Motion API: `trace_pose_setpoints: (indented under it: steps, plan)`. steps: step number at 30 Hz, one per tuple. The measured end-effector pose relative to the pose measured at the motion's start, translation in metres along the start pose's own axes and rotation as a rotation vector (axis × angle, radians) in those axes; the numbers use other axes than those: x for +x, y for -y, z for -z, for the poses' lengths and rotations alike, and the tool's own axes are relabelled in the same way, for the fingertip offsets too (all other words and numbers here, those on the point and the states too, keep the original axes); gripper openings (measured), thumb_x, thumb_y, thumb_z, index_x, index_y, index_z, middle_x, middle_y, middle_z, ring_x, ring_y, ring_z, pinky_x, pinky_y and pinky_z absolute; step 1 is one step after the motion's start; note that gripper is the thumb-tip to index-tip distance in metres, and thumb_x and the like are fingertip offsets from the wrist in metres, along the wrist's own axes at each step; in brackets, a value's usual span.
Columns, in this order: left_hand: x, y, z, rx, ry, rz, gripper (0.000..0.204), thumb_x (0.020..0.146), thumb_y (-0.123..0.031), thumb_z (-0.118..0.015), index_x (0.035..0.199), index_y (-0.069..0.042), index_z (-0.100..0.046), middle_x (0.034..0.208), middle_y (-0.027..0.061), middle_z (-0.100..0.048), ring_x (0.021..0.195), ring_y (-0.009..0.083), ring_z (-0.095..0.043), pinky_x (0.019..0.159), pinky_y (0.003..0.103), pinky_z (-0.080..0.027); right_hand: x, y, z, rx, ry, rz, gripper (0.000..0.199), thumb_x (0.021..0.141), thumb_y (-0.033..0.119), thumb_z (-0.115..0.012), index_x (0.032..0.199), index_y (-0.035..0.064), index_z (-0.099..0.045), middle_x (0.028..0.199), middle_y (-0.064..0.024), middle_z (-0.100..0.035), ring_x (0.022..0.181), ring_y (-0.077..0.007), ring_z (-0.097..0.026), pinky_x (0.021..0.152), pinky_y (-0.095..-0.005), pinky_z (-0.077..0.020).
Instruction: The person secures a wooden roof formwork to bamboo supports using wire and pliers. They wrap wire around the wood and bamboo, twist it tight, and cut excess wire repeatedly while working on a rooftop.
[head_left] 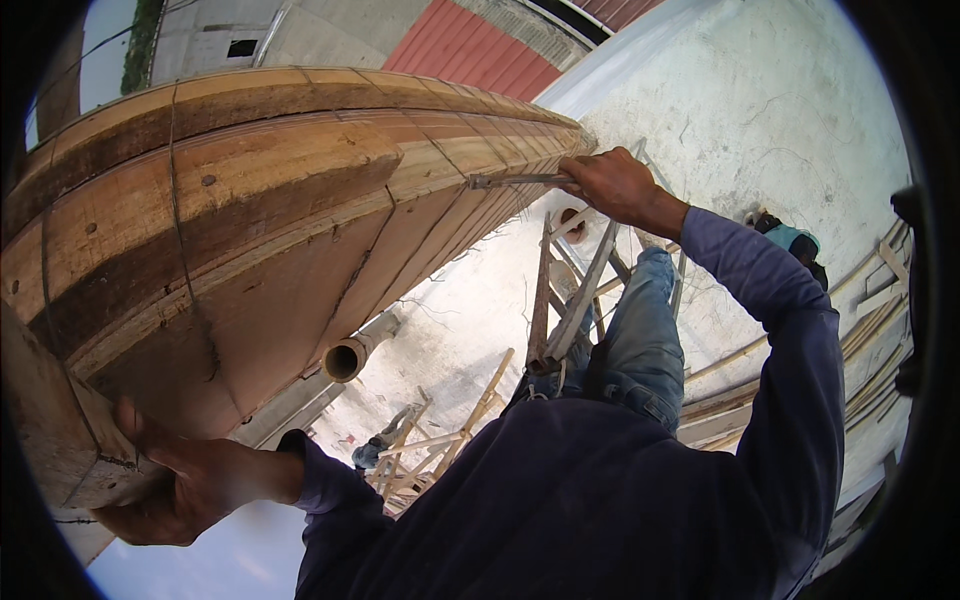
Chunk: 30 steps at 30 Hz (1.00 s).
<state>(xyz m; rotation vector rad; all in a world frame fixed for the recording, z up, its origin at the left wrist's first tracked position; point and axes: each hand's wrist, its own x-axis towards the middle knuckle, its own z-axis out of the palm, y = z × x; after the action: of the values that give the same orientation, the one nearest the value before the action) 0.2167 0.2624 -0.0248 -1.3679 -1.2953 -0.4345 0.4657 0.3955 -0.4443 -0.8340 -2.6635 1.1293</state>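
Observation:
My left hand (200, 485) grips the lower end of a thick timber (90, 440) at the lower left, thumb against one side and fingers curled around beneath. My right hand (617, 187) is closed round a slim metal bar-like tool (520, 181); its wider tip lies against the wooden formwork (430, 180), and its exact kind cannot be made out. Planks nailed over wooden panels make up this long formwork. Thin tie wires (178, 200) wrap round it at intervals, near both hands.
Below me stands a wooden trestle (585, 290) beside my jeans-clad leg (642, 330). A round pipe (347, 358) juts out under the formwork. Far below are poles (475, 415), stacked timber (725, 410) and another person (790, 240) on the pale ground. A red corrugated roof (480, 50) lies beyond.

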Motion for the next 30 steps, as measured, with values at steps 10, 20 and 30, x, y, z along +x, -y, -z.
trace_pose_setpoints:
  steps: [10, 20, 30]
  plan:
    - [0.002, -0.01, -0.004, 0.161, -0.027, -0.028, 0.075, 0.076, -0.037, -0.09, 0.125, 0.009, -0.056, 0.114, 0.0152, -0.064, 0.108, 0.0286, -0.068, 0.096, 0.04, -0.063, 0.015, -0.014, -0.02, 0.013, -0.072, 0.084, 0.03, 0.104, 0.038, -0.056, 0.113, 0.0103, -0.062, 0.093, -0.0085, -0.073, 0.082, -0.0308, -0.074, 0.074, -0.0488, -0.0554]
    - [-0.01, 0.012, 0.002, 0.191, -0.014, -0.161, 0.079, 0.078, -0.04, -0.091, 0.134, 0.003, -0.055, 0.121, 0.0137, -0.063, 0.111, 0.0272, -0.067, 0.092, 0.042, -0.063, -0.013, 0.03, 0.066, 0.856, 0.596, -0.278, 0.055, 0.108, 0.051, -0.047, 0.079, 0.0052, -0.057, 0.055, 0.0003, -0.05, 0.056, -0.019, -0.07, 0.042, -0.0316, -0.0567]
    - [-0.007, 0.02, 0.003, 0.172, -0.018, -0.181, 0.08, 0.067, -0.043, -0.096, 0.129, -0.005, -0.062, 0.118, 0.0103, -0.063, 0.107, 0.0252, -0.067, 0.086, 0.039, -0.064, -0.023, 0.06, 0.099, 0.582, 0.561, -0.398, 0.042, 0.09, 0.027, -0.078, 0.116, 0.0016, -0.056, 0.071, -0.0071, -0.065, 0.055, -0.0163, -0.065, 0.054, -0.0352, -0.0536]
